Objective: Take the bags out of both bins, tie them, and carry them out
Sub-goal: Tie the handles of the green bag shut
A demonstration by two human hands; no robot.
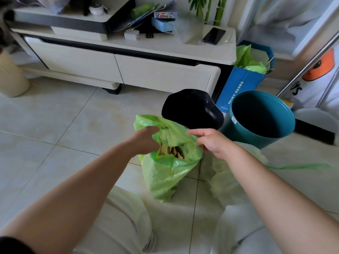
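A: Beige cylinder far left on tile floor. White cabinet along the back, dark phone on its right end. Next?
B: Left hand, fingers curled into left side of green bag mouth, gripping the rim.
A: Bag location?
B: Centre, out of both bins, low over the floor between pale trouser legs. Touching floor or not, cannot tell. Mouth open, yellow-brown scraps inside.
A: Behind it?
B: Black bin, just behind the bag. Dark all over, inside unreadable.
A: Other hand?
B: Right hand pinching right side of the rim, thumb on top, fingers curled under.
A: Further right?
B: Pale translucent bag slumped on floor under right forearm, green drawstring trailing rightward. Teal bin just beside black bin, tilted toward camera, inside dark. Blue paper bag behind, against cabinet end, green plastic sticking out. Broom far right, head on floor.
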